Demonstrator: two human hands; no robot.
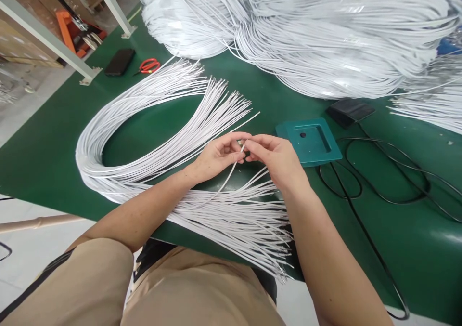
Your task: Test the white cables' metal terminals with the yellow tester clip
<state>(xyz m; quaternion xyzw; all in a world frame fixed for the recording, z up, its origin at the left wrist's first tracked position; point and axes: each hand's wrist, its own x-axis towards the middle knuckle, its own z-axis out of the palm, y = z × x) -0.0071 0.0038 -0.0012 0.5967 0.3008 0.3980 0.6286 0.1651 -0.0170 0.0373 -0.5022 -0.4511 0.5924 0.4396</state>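
My left hand (222,155) pinches a single white cable (231,173) near its end, above the green table. Close against it, my right hand (276,157) has its thumb and fingers closed at the tip of the same cable. The cable end between the fingertips is mostly hidden. A curved bundle of white cables (90,155) lies on the table, bent in a U shape; its upper ends fan out beyond my left hand and its lower ends (245,220) spread beneath my forearms.
A teal tray (334,145) sits right of my hands, near a black box (350,111) and looped black cords (390,201). Large white cable coils (325,42) fill the back. Red-handled scissors (149,66) and a black case (120,61) lie at the back left, beside metal posts.
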